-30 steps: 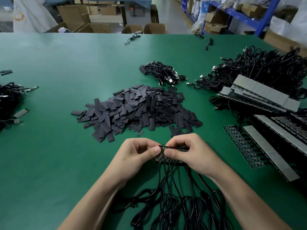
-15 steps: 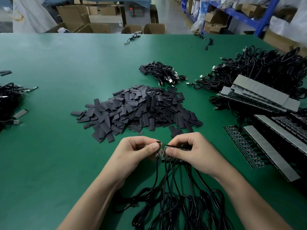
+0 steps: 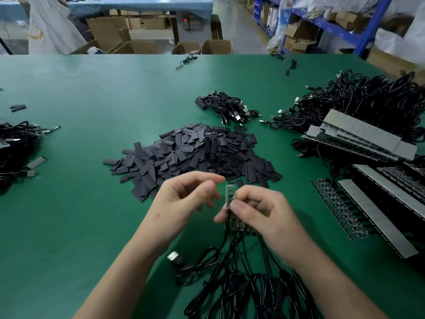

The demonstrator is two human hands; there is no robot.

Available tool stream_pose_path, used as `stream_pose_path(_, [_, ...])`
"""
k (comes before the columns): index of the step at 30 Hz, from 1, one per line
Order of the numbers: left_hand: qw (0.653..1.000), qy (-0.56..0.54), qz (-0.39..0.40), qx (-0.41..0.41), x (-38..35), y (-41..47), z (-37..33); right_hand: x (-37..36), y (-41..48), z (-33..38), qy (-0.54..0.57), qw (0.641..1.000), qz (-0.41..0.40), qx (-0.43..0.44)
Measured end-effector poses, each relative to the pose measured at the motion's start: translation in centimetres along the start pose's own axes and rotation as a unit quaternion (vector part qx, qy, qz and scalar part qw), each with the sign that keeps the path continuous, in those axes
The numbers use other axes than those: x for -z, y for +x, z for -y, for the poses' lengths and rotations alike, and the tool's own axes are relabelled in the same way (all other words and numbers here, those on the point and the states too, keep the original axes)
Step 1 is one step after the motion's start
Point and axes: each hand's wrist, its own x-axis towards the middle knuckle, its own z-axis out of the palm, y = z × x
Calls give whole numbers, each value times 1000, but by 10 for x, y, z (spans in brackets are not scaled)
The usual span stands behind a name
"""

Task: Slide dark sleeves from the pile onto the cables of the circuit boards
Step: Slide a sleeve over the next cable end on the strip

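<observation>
The right hand (image 3: 259,210) pinches a small circuit board (image 3: 230,195) between thumb and curled fingers. It holds the board on end, so the long axis points toward the far edge of the counter (image 3: 92,226). More boards seem bunched under that hand, though blur hides how many. The left hand (image 3: 186,195) is just beside the board but apart from it, fingers loosely curled and apparently holding nothing; motion blur softens its fingertips. From below the boards, thin black cables (image 3: 241,275) with glossy round jackets run toward the near edge and loop into a tangle, one ending in a metal USB plug (image 3: 173,257). The pile of dark sleeves (image 3: 195,153) lies straight ahead of both hands, toward the far edge, its nearest pieces just beyond the left knuckles. By my judgement the free left hand is the nearer one for the next pick. The sleeves are flat, matte, charcoal strips, short rectangles lying every which way. Toward the right edge sit stacked boards (image 3: 379,203) topped with grey strips, with a black cable heap (image 3: 368,100) behind them.
</observation>
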Motion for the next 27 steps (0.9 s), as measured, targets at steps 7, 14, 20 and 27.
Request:
stream_pose_path(7, [881, 459, -109, 17, -5, 37, 21, 45, -1, 49, 288, 957, -42, -16])
stream_pose_path(14, [796, 588, -136, 43, -22, 59, 32, 68, 1, 77, 39, 991, -21, -128])
stream_pose_path(20, [788, 598, -141, 44, -20, 55, 32, 43, 9, 46, -174, 967, 12, -187])
stream_pose_path(27, [847, 518, -120, -20, -3, 37, 28, 24, 13, -2, -130, 973, -88, -168])
